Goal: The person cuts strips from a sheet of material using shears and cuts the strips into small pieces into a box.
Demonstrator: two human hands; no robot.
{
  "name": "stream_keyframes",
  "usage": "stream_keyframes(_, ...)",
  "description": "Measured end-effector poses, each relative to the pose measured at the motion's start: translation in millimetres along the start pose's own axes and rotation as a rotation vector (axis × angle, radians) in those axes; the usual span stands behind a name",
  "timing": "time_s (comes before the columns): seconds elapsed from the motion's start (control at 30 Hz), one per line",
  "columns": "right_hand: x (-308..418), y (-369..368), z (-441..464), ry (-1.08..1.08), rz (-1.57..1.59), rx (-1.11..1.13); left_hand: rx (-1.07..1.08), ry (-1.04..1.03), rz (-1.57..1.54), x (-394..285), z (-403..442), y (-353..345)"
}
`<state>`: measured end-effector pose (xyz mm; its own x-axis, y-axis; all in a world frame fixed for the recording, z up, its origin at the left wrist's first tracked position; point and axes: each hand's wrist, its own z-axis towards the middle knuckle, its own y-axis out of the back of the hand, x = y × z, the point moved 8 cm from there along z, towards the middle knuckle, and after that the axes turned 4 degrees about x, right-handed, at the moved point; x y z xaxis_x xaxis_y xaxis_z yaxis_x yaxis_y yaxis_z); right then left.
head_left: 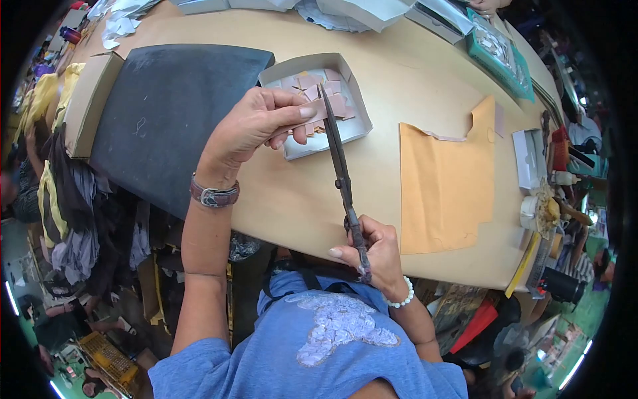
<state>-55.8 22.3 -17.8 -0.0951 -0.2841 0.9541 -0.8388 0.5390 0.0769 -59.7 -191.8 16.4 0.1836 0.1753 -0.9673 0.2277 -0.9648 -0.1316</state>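
My left hand (266,120) pinches a small pinkish strip (315,112) between thumb and fingers, above a white box (359,106). Inside that box lie several small pink and tan cut pieces (335,86). My right hand (372,253) is wrapped round the handles of long dark scissors (341,176). Their blades reach up to the strip at my left fingertips; whether they touch it I cannot tell. Right of the scissors, a yellow-orange sheet (445,186) with a cut-out upper edge lies flat on the table.
A black mat (179,120) covers the table's left part, beside a cardboard box (96,103). At the right edge stand a small white box (529,158) and a cup (530,211). A green tray (498,53) and white papers (359,13) lie at the back.
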Motion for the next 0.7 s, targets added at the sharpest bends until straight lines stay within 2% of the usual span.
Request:
stream_keyframes(0.53,-11.4,-4.6,-5.0,-0.082,-0.006,-0.058,-0.013,0.027,-0.005,7.5,2.9,7.9)
stream_keyframes(0.7,-14.1,-4.2,-11.8,-0.095,0.060,0.007,-0.025,0.025,0.003,7.9,4.1,11.0)
